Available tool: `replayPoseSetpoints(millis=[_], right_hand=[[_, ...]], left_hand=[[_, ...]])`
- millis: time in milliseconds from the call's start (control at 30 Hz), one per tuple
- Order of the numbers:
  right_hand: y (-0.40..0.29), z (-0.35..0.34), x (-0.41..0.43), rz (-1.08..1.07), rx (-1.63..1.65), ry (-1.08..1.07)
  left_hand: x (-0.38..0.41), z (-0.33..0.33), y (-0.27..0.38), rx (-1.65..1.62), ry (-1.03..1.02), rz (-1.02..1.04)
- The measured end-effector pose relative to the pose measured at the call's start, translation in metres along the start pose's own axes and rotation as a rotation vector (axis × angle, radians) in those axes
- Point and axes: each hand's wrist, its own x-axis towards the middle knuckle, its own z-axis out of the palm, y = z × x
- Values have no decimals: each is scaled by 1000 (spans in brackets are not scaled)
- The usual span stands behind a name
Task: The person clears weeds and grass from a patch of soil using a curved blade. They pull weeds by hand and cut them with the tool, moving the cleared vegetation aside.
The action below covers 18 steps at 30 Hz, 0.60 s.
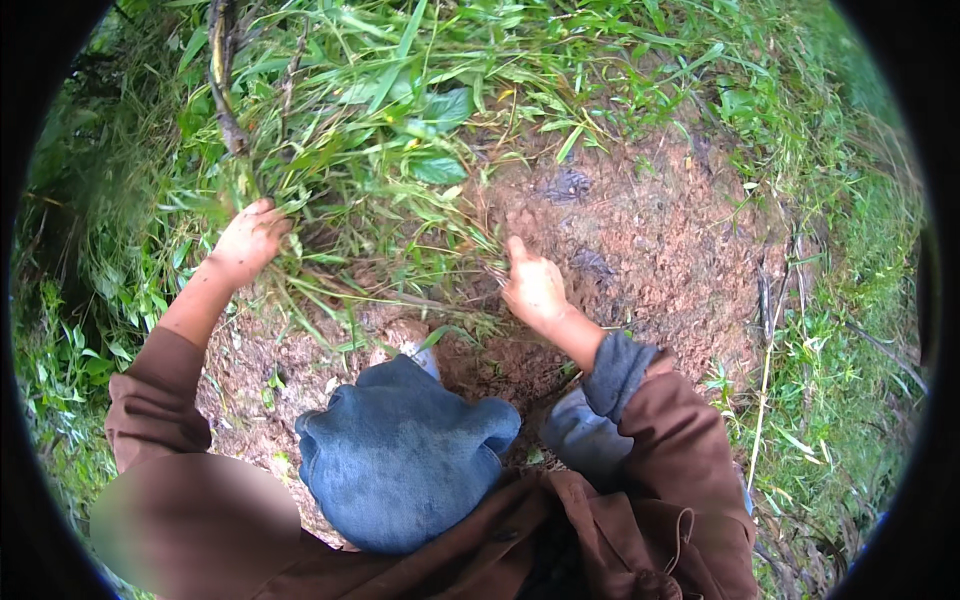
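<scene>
My left hand point(253, 238) grips green weeds and grass beside the lower end of a woody stem point(223, 112); its fingertips are partly hidden in the leaves. At the right edge of the same heap of weeds point(390, 225), my right hand point(531, 283) is closed around a bunch of thin grass stems point(487, 262). Those stems run from the heap towards the right fist. Reddish-brown soil point(660, 247) lies bare just right of the right hand.
Scraps of dark film-like material point(568, 184) lie on the soil. Dense grass point(862, 315) borders the right side, with a long dry stalk point(763, 405) along it. Leafy plants point(97, 345) stand at the left. My denim-covered knee point(405, 450) is below the heap.
</scene>
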Motion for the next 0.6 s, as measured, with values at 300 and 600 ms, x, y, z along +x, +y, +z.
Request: replayPoseSetpoints(millis=[300, 600], right_hand=[[-17, 36, -67, -402, -58, -395], [-31, 17, 23, -428, -245, 125]], left_hand=[[-77, -18, -85, 427, -229, -186], [-87, -5, -58, 275, -358, -325]])
